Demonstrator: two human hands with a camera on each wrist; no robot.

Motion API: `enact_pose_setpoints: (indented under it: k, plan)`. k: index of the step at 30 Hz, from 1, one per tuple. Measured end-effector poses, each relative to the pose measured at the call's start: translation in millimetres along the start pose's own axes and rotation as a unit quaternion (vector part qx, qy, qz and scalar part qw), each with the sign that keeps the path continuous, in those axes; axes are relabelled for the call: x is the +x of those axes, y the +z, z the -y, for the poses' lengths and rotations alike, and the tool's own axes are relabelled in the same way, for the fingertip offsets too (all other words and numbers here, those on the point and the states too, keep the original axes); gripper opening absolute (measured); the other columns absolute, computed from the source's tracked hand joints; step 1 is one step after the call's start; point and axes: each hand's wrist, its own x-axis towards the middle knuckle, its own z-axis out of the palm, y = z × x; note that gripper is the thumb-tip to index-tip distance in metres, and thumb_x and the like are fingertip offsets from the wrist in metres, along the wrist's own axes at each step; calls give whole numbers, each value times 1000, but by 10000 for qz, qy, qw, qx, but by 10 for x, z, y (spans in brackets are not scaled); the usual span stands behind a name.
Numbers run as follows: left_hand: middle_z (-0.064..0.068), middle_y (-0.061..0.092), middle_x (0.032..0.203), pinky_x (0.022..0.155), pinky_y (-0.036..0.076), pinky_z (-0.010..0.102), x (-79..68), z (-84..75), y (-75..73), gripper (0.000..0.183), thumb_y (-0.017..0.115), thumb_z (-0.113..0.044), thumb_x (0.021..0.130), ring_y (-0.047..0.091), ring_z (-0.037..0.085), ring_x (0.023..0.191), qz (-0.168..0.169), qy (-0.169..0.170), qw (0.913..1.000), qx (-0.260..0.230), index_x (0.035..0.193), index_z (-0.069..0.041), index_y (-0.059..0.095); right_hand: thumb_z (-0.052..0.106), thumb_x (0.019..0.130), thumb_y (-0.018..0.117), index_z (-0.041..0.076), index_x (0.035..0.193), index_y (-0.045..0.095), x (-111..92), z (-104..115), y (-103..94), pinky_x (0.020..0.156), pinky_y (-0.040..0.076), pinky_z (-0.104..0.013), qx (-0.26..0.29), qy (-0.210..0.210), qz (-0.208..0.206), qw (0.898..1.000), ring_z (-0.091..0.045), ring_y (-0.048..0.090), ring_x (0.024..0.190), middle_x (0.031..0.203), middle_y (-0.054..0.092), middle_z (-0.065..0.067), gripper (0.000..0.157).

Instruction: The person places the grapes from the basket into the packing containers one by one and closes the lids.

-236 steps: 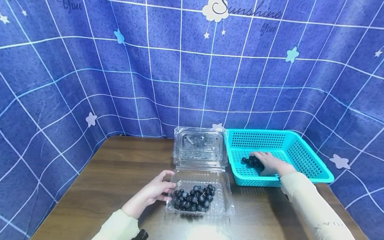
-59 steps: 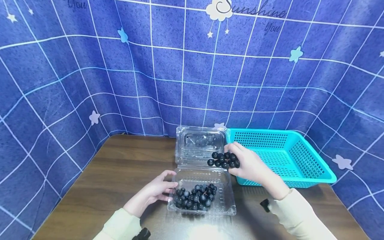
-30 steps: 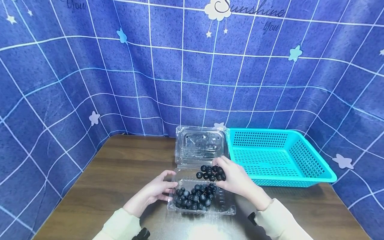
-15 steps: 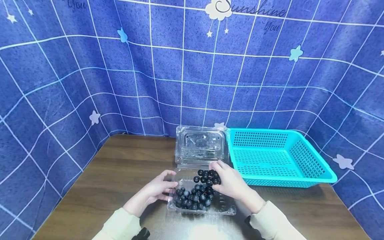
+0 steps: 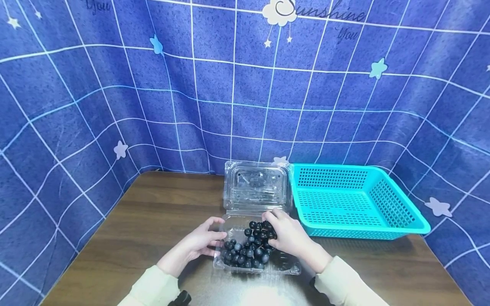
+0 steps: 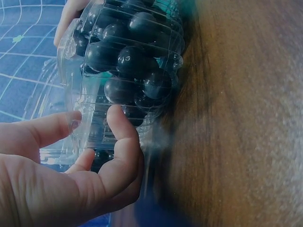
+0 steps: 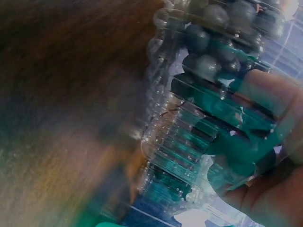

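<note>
A clear plastic clamshell box stands with its lid folded back. In its base lies a bunch of dark grapes. My left hand holds the box by its left rim; in the left wrist view, the fingers curl against the ribbed side wall. My right hand grips a second bunch of dark grapes low inside the box, at the back right of the first bunch and overlapping it. In the right wrist view, the right fingers show partly through the clear wall.
A turquoise perforated basket stands right of the box, its left edge beside the lid. Both rest on a brown wooden table. A blue curtain with a white grid hangs around the table's back and sides.
My right hand has lifted the second grape bunch out of the basket, carried it left and lowered it into the box. The left hand has stayed on the box's rim.
</note>
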Motion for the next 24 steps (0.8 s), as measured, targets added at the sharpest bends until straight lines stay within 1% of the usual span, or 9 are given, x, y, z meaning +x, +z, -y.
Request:
enact_pose_setpoints:
  k: [5,11,18,22,24]
  plan:
    - [13,59,98,64,54,35,17,10,1,52,60,-12,90,59,23,86,5,10,10000,17,134,-9,33,27,61,85,22,115,52,1,7,17,51,49,-31,-109,12,146,9998,-21,60,88,104,55,1,63]
    - [12,58,96,63,54,34,18,10,14,52,60,-11,89,58,23,85,-1,-4,10000,0,133,-8,33,26,62,84,22,115,51,15,19,32,49,47,-28,-182,3,215,9996,-22,60,86,106,55,1,62]
    - [12,52,95,62,55,35,-10,-15,19,50,57,-8,89,58,23,85,-14,-9,10000,-25,133,-9,33,21,64,81,22,116,52,34,-3,65,47,46,-28,-157,-104,128,9997,-22,60,86,107,55,1,60]
    - [12,53,94,62,55,34,-19,-29,20,51,57,-7,89,59,23,85,-22,14,10000,-10,133,-8,32,19,65,80,22,118,52,30,-29,69,46,45,-27,-96,-180,71,9998,-20,60,87,105,55,0,60]
    - [12,53,95,62,55,34,-24,-36,19,51,57,-7,88,59,24,85,-30,16,10000,-17,133,-8,32,19,65,80,21,119,52,26,-40,68,46,46,-27,-96,-230,44,9997,-19,59,90,107,55,0,60]
